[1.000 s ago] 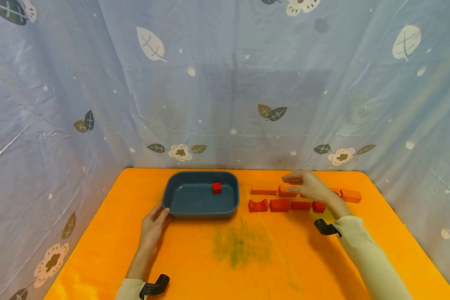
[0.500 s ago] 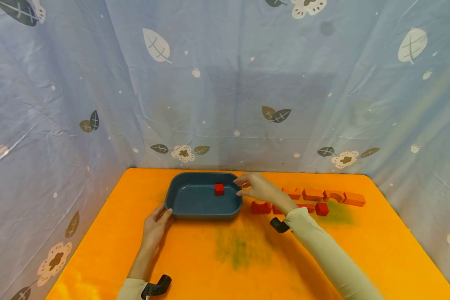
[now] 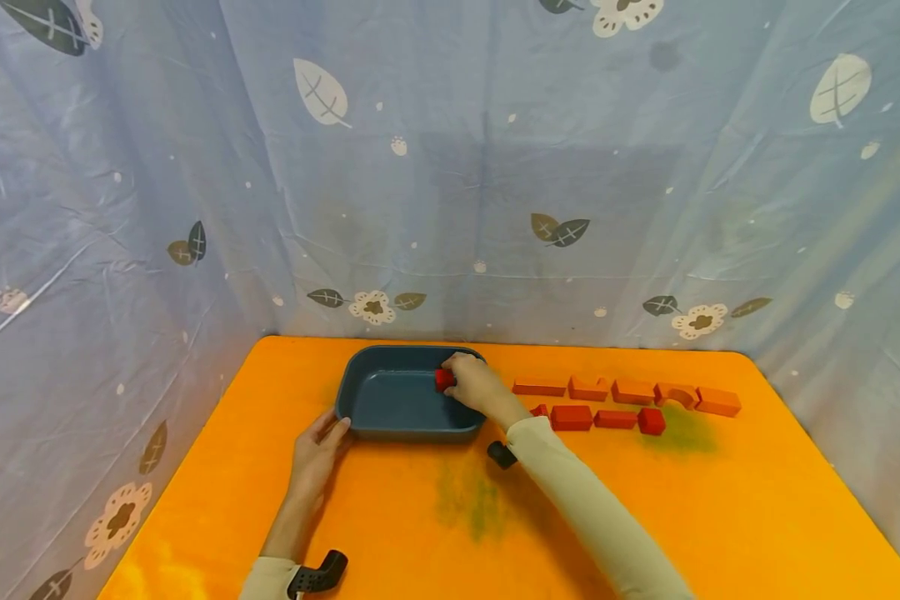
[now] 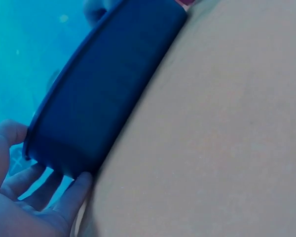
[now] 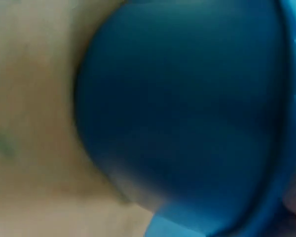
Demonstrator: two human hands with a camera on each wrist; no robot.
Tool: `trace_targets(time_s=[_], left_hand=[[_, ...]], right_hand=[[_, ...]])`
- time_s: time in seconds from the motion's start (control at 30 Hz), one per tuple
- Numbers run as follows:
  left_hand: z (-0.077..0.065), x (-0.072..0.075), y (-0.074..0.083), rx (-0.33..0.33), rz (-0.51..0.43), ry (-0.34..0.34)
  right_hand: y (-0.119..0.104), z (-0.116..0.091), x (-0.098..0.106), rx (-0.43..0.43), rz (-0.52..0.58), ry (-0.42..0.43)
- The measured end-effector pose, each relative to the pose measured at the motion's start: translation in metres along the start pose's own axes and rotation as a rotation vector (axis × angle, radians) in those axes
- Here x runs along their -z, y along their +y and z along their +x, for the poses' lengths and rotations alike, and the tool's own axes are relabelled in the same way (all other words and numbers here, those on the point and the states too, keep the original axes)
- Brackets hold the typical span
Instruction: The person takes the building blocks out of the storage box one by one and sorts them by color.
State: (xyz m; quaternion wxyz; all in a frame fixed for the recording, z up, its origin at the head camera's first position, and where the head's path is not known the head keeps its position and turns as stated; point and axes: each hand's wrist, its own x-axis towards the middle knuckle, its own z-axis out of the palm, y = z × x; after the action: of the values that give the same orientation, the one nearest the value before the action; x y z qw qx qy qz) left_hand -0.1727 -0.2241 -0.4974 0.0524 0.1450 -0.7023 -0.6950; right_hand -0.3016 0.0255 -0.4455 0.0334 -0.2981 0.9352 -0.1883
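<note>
A deep slate-blue rectangular tray stands on the table. At its near left corner my left hand holds the tray, thumb at the front and fingers along the side. The left wrist view shows the fingertips of this hand against the end of the tray. My right hand reaches over the tray's right rim and pinches a red cube inside, near the right end. Blurred, the tray's outer wall fills the right wrist view, and the cube is out of sight there.
Right of the tray lie two rows of blocks. The back row has orange ones, including an arch and a long bar. The front row has red ones, with a cube at its end. A patterned curtain surrounds the yellow table.
My right hand has moved left from above the blocks, over the tray's rim and down to the red cube, which it now pinches. My left hand has stayed at the tray's corner.
</note>
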Motion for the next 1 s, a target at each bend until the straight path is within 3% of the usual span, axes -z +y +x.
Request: trace_targets(time_s=[0.13, 0.33, 0.57, 0.77, 0.9, 1.0], left_hand=[[0.000, -0.002, 0.000, 0.000, -0.004, -0.001], [0.000, -0.002, 0.001, -0.013, -0.009, 0.007], [-0.002, -0.001, 0.000, -0.009, 0.005, 0.006], [-0.003, -0.001, 0.000, -0.007, -0.039, 0.002], [-0.004, -0.001, -0.001, -0.009, -0.029, 0.002], [-0.003, -0.001, -0.001, -0.007, -0.018, 0.002]], right_hand=[[-0.002, 0.005, -0.008, -0.065, -0.074, -0.023], [-0.003, 0.006, -0.017, -0.070, -0.123, 0.006], [-0.004, 0.002, -0.018, -0.058, -0.101, 0.063], [-0.005, -0.002, -0.009, -0.031, -0.066, 0.104], [-0.002, -0.006, -0.004, -0.011, 0.031, 0.130], [0.003, -0.012, 0.002, -0.008, 0.224, 0.120]])
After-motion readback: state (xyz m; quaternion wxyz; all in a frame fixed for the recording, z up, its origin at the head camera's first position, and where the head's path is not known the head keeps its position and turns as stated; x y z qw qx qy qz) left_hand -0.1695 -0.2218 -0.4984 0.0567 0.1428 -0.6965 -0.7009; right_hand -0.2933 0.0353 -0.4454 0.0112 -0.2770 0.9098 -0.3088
